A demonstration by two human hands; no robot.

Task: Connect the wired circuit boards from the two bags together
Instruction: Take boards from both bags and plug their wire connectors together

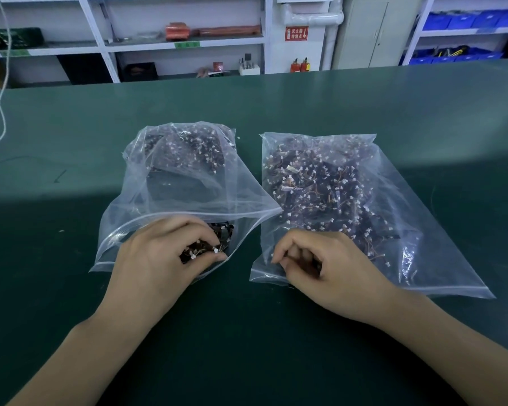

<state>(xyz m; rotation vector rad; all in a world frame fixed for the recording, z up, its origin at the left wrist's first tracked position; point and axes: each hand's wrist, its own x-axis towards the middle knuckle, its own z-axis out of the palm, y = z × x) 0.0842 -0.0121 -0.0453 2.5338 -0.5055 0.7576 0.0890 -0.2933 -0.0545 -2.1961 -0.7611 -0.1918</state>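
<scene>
- We see two clear bags side by side on a green table [276, 332], each stuffed with small dark boards trailing thin wires and white plugs.
- The left bag [170, 177] has its mouth gaping toward us; the left hand [162, 256] reaches into that mouth.
- The left hand's fingers are curled round a small clump of boards [206, 249], thumb and fingertips closing on it just inside the opening.
- The right bag [349, 194] lies flat, its near edge toward us, its contents spread through it.
- The right hand [320, 265] sits at that bag's near left corner, fingers bent tight and bunched against the thumb in a narrow pinch.
- We cannot tell whether it pinches the plastic edge or a board.
- The two hands are near each other but apart.
</scene>
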